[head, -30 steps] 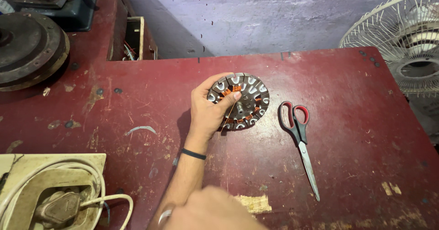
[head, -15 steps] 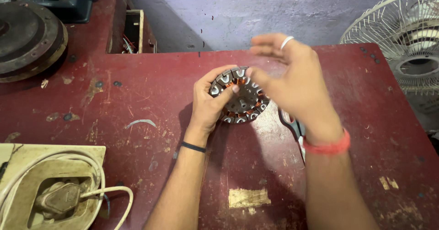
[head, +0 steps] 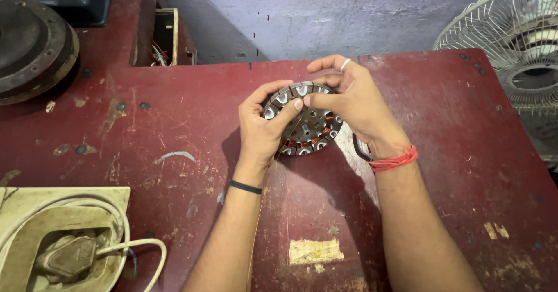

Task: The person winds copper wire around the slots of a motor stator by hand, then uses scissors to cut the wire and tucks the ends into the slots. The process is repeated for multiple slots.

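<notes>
A round metal stator (head: 309,130) with copper windings and slot teeth is held just above the dark red table (head: 174,123). My left hand (head: 263,128) grips its left rim, thumb on top. My right hand (head: 352,101), with a ring and a red wrist thread, pinches the stator's upper edge next to the left thumb. A thin copper wire runs down from the stator along my left forearm. The scissors are mostly hidden under my right wrist; only a bit of a dark handle loop (head: 356,148) shows.
A heavy round metal disc (head: 32,51) lies at the far left. A cream box with a plug and white cable (head: 70,251) sits at the near left. A white fan guard (head: 511,42) stands off the table's right edge. A wooden box (head: 165,36) stands behind.
My right hand rose from the near edge to the stator and now pinches its top edge. It covers the scissors. The left hand kept its hold.
</notes>
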